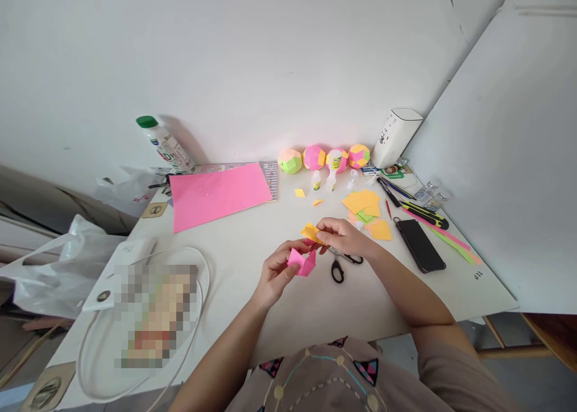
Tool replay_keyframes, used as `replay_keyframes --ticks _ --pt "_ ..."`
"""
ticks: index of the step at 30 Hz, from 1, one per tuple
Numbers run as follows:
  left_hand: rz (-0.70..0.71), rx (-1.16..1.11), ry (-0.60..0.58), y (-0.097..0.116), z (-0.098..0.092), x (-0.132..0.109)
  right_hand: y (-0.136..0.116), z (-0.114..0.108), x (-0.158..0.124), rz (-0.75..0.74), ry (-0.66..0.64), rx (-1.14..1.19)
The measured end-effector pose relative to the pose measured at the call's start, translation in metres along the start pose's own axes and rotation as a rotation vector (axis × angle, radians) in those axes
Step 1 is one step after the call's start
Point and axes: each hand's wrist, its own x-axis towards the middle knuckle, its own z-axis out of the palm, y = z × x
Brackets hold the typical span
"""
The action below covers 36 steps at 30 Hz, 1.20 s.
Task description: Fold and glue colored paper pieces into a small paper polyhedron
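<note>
My left hand [276, 274] pinches a folded pink paper piece [302, 261] above the white table [252, 232]. My right hand [346, 236] pinches a folded orange paper piece [311, 232] just above and to the right of the pink one; the two pieces touch. Black-handled scissors [339, 266] lie on the table right under my right wrist. A heap of orange and green paper squares [365, 208] lies just beyond my right hand.
A large pink sheet [219, 193] lies at the back left on a cutting mat. Several coloured paper balls [324, 158] line the wall, with small glue bottles [323, 181] in front. A black phone [420, 245], pens and paper strips [444, 232] are at the right. A plastic bag [54, 274] is at left.
</note>
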Motion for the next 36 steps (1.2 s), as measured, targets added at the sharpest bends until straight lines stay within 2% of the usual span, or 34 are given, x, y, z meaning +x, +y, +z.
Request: replay_keyframes --ticks 7,11,18,21,26,28,36 --pt "-0.044 -0.112 0.053 0.0 0.001 0.001 -0.001 0.001 0.001 0.021 0.015 0.047" --pt "-0.046 -0.115 0.014 0.002 0.003 0.003 0.0 0.006 0.0 -0.041 0.076 -0.043" --pt "-0.064 -0.16 0.037 0.003 0.003 0.003 -0.003 0.013 -0.006 -0.122 0.16 -0.183" --pt "-0.088 -0.218 0.06 0.004 0.003 0.003 -0.006 0.016 -0.007 -0.219 0.246 -0.346" --pt "-0.184 -0.294 0.115 0.006 0.004 0.002 -0.002 0.022 -0.004 -0.499 0.391 -0.617" --pt "-0.203 -0.314 0.14 0.006 0.003 0.001 0.002 0.023 -0.003 -0.567 0.42 -0.705" --pt "-0.277 -0.371 0.247 0.005 0.002 0.001 0.011 0.018 -0.001 -0.711 0.35 -0.888"
